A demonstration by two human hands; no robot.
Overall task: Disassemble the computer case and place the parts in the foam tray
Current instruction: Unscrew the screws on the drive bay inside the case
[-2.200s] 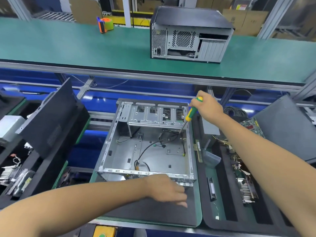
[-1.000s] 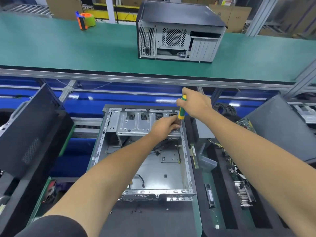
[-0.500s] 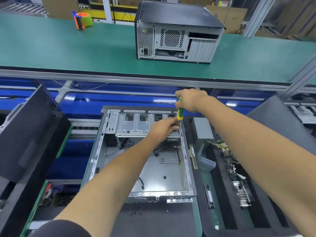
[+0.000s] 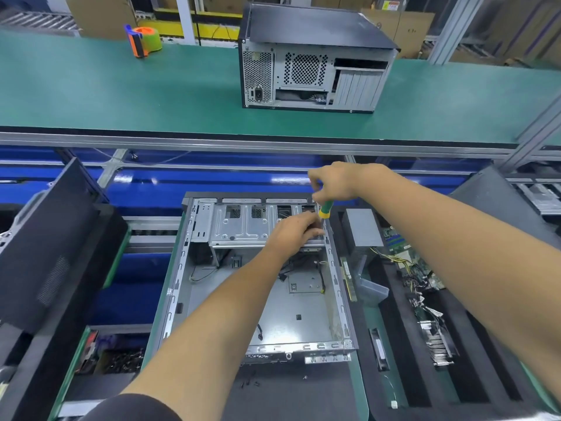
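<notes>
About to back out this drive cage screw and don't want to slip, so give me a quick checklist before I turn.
1. Right hand grips the screwdriver: ok.
2. Screwdriver upright at the chassis right rail: ok.
3. Tip seated in the screw: cannot tell, hidden by fingers.
4. Left hand steadies the drive cage: ok.
5. Foam tray beside the chassis: ok.

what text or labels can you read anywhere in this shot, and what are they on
No text reads clearly.
Yellow and red sign at the top, behind the belt: too blurred to read.
Circuit board in the foam tray: printing too small.
Memory stick beside the open case: label too small.
Closed case on the green belt: no readable marking.
Screwdriver in the right hand: no visible lettering.
</notes>
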